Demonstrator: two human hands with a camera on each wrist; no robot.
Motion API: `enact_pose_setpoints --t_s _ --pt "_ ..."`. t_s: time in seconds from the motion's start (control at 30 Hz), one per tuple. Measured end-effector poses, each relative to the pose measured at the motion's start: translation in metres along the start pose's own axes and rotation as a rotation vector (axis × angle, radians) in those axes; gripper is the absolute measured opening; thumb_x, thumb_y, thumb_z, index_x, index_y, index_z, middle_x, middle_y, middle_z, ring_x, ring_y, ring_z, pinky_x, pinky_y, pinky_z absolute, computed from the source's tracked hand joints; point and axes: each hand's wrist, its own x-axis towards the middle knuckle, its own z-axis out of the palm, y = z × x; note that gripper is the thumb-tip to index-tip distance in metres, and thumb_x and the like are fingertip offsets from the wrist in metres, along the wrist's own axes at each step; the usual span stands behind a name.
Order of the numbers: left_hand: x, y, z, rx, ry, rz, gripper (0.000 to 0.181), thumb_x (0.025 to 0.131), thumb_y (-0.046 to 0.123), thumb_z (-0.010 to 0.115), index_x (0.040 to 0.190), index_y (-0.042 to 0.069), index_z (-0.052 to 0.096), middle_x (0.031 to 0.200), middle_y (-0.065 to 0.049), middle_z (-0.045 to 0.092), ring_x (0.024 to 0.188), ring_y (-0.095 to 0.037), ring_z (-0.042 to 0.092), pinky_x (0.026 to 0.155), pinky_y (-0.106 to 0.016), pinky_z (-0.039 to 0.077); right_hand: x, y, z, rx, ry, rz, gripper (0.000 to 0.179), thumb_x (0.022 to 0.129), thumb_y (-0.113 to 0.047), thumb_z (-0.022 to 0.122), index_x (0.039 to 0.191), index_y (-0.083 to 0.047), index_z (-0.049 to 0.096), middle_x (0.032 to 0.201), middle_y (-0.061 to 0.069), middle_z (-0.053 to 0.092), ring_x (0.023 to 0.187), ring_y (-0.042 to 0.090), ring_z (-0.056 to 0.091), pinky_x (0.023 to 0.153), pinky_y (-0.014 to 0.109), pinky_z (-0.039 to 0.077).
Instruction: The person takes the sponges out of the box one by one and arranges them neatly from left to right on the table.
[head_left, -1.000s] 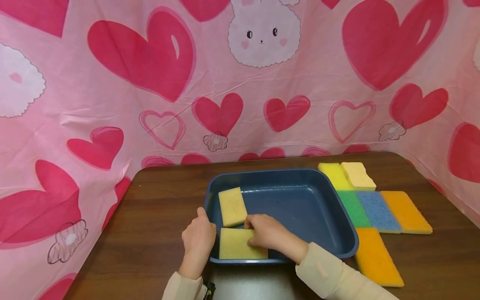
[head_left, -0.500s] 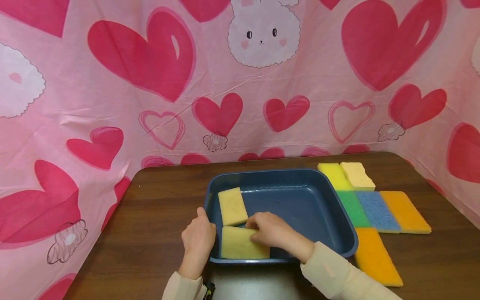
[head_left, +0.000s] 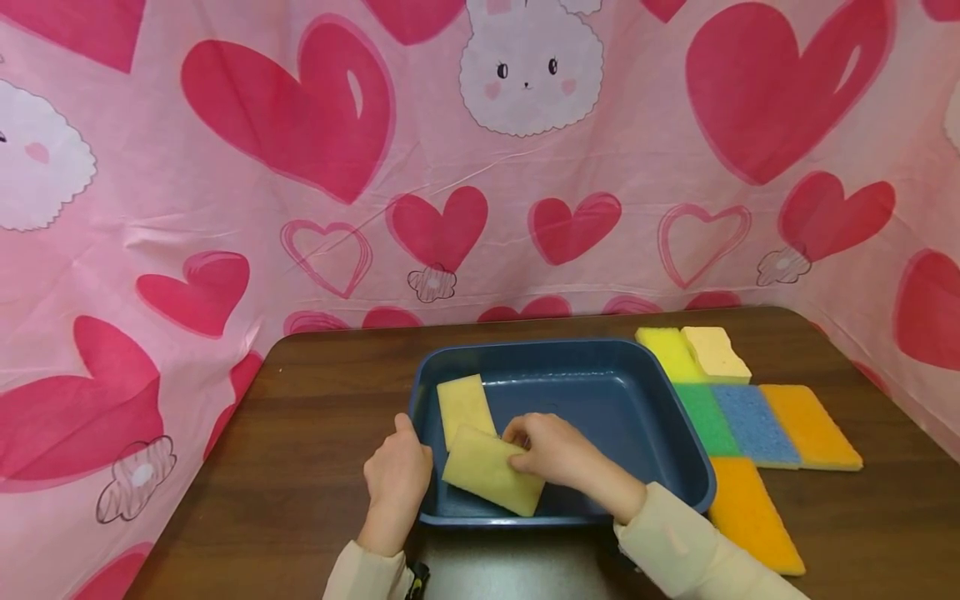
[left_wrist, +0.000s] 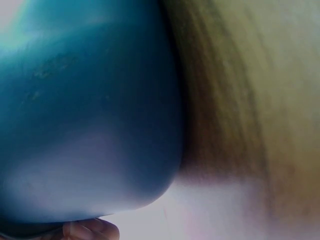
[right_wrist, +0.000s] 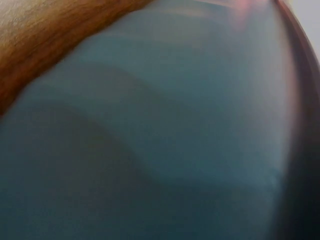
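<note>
A deep blue rectangular pan (head_left: 607, 519) lies on the brown table. My left hand (head_left: 397, 473) holds its left rim near the front corner; in the left wrist view the fingertips (left_wrist: 90, 230) show at the pan's edge. With thumb and fingers, my right hand (head_left: 558, 450) pinches a pale yellow sponge (head_left: 487, 467) by its right side. That sponge is tilted over the front left of the pan and overlaps a second yellow sponge (head_left: 462, 404), which lies inside along the left wall. The right wrist view is blurred, mostly blue pan (right_wrist: 210, 125), with neither hand nor sponge showing.
Right of the pan, green (head_left: 705, 417), blue (head_left: 753, 421) and orange (head_left: 810, 425) sponges lie side by side. Another orange sponge (head_left: 753, 508) is nearer me. Behind them sit a bright yellow sponge (head_left: 667, 354) and a cream wavy-edged one (head_left: 716, 352). A pink heart-patterned curtain (head_left: 450, 150) hangs behind.
The front yellow sponge, flat in the pan before, is now lifted and tilted by my right hand, which has moved slightly up and right. The left hand has stayed on the rim.
</note>
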Motion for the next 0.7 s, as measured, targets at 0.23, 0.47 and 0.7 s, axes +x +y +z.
enact_pose_setpoints --t_s 0.23,0.47,0.7 --pt "0.000 0.000 0.000 -0.003 0.008 0.000 0.019 0.083 0.009 0.055 0.097 -0.001 0.046 0.058 -0.013 0.053 0.048 -0.026 0.051 0.046 -0.039 0.038 -0.003 0.005 -0.006 0.006 0.047 0.026 0.018 0.075 -0.007 0.074 0.092 -0.003 0.069 0.082 0.005 0.065 0.075 0.014 0.055 0.068 0.028 0.047" --pt "-0.001 0.001 0.001 -0.003 0.019 0.002 0.018 0.082 0.008 0.054 0.096 -0.001 0.046 0.058 -0.014 0.054 0.049 -0.027 0.052 0.046 -0.039 0.038 -0.007 0.011 -0.012 0.058 0.074 0.055 0.020 0.075 -0.008 0.073 0.092 -0.003 0.066 0.082 0.004 0.062 0.075 0.014 0.053 0.066 0.028 0.047" --pt "0.000 0.001 0.000 0.004 0.001 -0.009 0.020 0.083 0.009 0.055 0.098 -0.001 0.046 0.061 -0.015 0.056 0.051 -0.028 0.053 0.048 -0.041 0.040 -0.010 0.017 -0.022 0.109 0.092 0.101 0.021 0.076 -0.008 0.072 0.094 -0.002 0.063 0.081 0.005 0.060 0.075 0.015 0.052 0.066 0.027 0.047"
